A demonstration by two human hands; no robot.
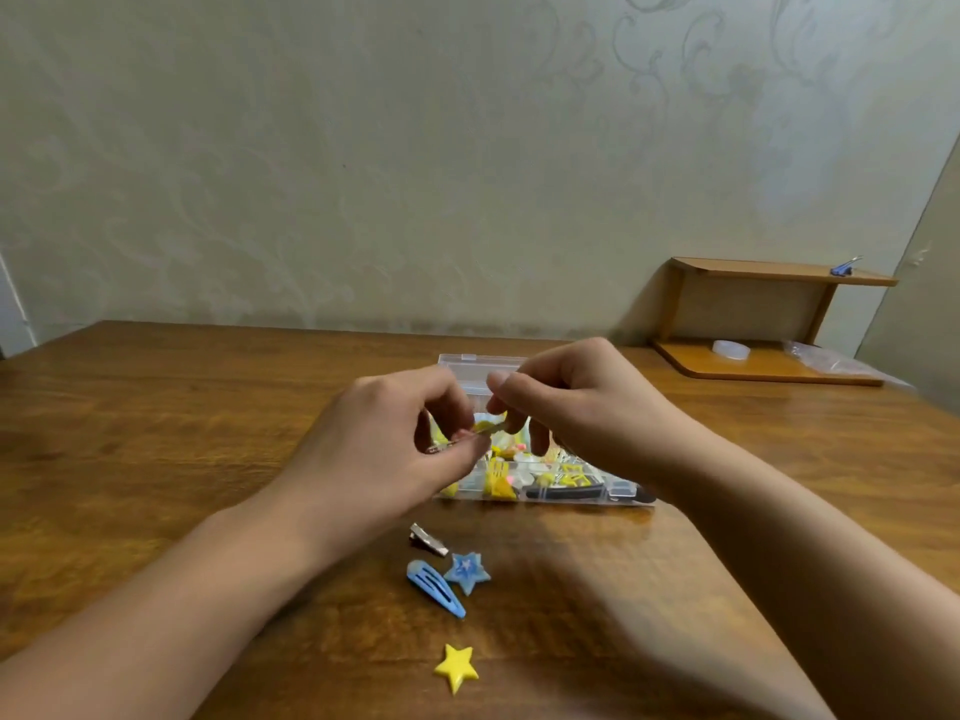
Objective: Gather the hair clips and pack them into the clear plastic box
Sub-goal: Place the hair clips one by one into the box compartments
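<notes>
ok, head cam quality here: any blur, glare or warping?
Head view: wide-angle bends the table edge; both hands, left hand and right hand, and the yellow clip they pinch look soft; glare on the clear box; hand shadows fall on the wood.

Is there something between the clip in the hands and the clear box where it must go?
Nothing visible blocks it. Both the left hand and the right hand pinch the yellow clip right above the open clear plastic box, whose lid stands back behind the hands.
</notes>
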